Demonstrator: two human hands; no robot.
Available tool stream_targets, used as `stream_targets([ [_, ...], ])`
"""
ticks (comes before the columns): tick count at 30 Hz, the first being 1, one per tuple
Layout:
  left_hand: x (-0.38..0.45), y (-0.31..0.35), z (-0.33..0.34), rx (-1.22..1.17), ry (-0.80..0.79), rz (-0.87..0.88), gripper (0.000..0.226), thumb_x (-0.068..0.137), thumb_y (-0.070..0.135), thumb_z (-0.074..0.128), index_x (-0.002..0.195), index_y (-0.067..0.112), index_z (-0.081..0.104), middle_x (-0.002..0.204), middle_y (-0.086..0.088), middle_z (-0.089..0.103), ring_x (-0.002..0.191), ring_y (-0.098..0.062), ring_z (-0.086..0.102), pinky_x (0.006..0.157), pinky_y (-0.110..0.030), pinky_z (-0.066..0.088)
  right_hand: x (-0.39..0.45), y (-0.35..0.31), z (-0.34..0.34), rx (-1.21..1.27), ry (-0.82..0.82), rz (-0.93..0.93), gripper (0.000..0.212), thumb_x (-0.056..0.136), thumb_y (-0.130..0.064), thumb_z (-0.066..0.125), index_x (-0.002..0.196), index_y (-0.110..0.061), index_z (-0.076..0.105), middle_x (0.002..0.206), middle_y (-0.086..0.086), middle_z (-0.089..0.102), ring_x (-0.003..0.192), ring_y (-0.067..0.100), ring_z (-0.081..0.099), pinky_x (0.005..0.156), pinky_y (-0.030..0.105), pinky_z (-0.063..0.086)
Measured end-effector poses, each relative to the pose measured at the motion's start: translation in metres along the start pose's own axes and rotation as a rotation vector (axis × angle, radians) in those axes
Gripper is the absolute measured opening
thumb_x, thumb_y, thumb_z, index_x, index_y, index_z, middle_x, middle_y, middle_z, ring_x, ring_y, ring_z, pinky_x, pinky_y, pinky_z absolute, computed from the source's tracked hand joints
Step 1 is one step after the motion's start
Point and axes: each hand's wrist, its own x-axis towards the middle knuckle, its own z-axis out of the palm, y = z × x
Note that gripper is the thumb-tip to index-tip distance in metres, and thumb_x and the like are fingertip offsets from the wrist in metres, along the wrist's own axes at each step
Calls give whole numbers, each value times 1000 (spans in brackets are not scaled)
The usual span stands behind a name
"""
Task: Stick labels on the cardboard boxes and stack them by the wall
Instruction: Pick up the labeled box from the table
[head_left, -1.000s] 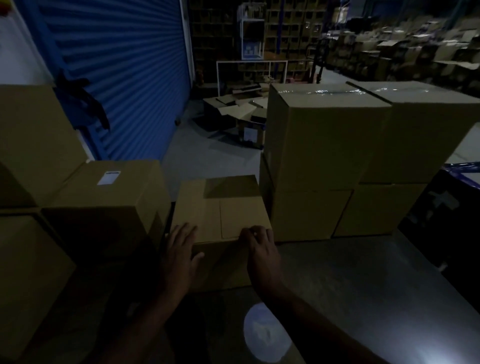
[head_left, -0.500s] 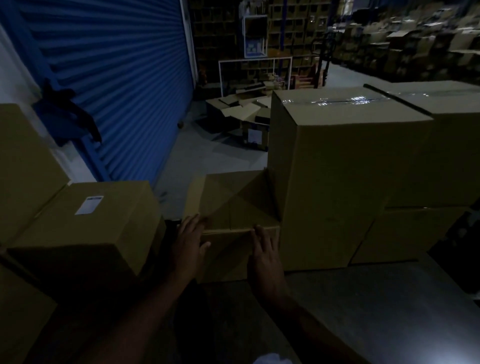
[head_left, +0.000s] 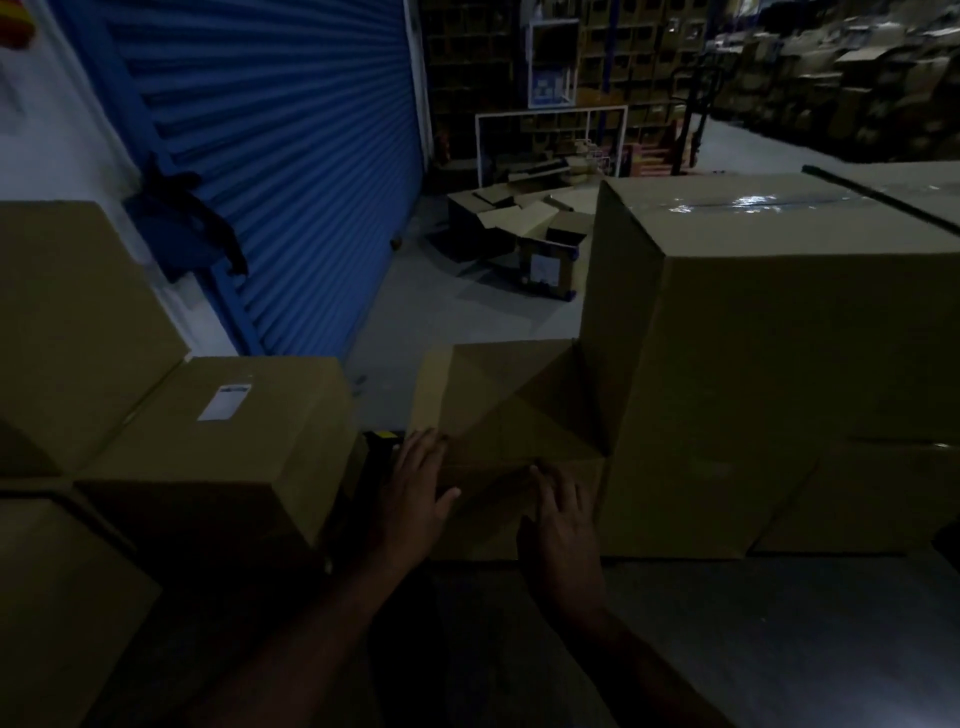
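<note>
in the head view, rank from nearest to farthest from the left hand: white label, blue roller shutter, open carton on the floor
1. White label on the brown cardboard box's top, left of the left hand.
2. Blue roller shutter, up left, beyond.
3. Open cardboard carton on the floor, far back, up right.

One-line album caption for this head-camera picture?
Both hands, left and right, rest flat on a small box among stacked cartons.

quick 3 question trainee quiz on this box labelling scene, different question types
1. True or false: the small cardboard box under both hands already carries a white label on top.
2. Which box shows a white label? A) the box on the left B) the tall taped box
3. Fill in: the left hand and right hand rest on the small box with fingers ____.

Key: 1 false; 2 A; 3 straight
</note>
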Motion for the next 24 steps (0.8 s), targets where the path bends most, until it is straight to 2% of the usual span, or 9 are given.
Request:
stream_targets([
  [4, -22, -8, -23, -15, 46, -28, 64, 90, 37, 64, 146, 12, 48, 154, -8, 43, 145, -24, 30, 115, -56, 33, 0, -36, 6, 82, -8, -109, 75, 64, -1, 79, 133, -6, 51, 130, 6, 45, 111, 30, 48, 92, 38, 50],
  [7, -41, -21, -46, -28, 80, -118, 68, 96, 54, 49, 153, 21, 36, 160, -1, 32, 148, -21, 26, 119, -44, 28, 1, -72, 15, 129, -43, -144, 69, 74, -7, 73, 138, -11, 49, 135, 4, 46, 121, 26, 46, 96, 34, 46],
  [9, -50, -35, -67, -47, 130, -132, 67, 96, 59, 42, 153, 22, 38, 157, 0, 35, 145, -20, 32, 116, -42, 34, 4, -103, 20, 160, -50, -201, 65, 77, -10, 71, 139, -13, 49, 136, 4, 48, 124, 22, 44, 98, 29, 42],
  [12, -57, -60, -111, -24, 249, -115, 58, 94, 53, 47, 144, 24, 40, 148, 2, 39, 135, -20, 40, 110, -40, 40, 13, -154, 29, 184, -63, -258, 67, 74, -10, 77, 136, -11, 52, 135, 7, 50, 126, 25, 44, 99, 31, 44],
  [15, -62, -89, -163, -7, 341, -149, 62, 91, 51, 50, 143, 19, 42, 147, -2, 43, 133, -19, 40, 111, -35, 36, 25, -210, 38, 199, -82, -295, 75, 71, -18, 83, 138, -19, 49, 139, 2, 46, 130, 22, 41, 101, 31, 43],
  [19, -70, -126, -238, 31, 449, -164, 64, 93, 51, 52, 146, 16, 42, 148, -4, 45, 136, -15, 41, 110, -30, 37, 44, -287, 47, 287, -71, -384, 64, 81, -15, 72, 140, -18, 47, 142, 1, 43, 132, 18, 39, 105, 29, 38],
  [24, -68, -175, -327, 65, 613, -198, 61, 94, 41, 63, 146, 18, 41, 149, -4, 43, 138, -18, 40, 104, -32, 41, 73, -384, 55, 388, 17, -480, 52, 85, -17, 69, 134, -15, 50, 134, 2, 48, 124, 18, 43, 97, 28, 42],
])
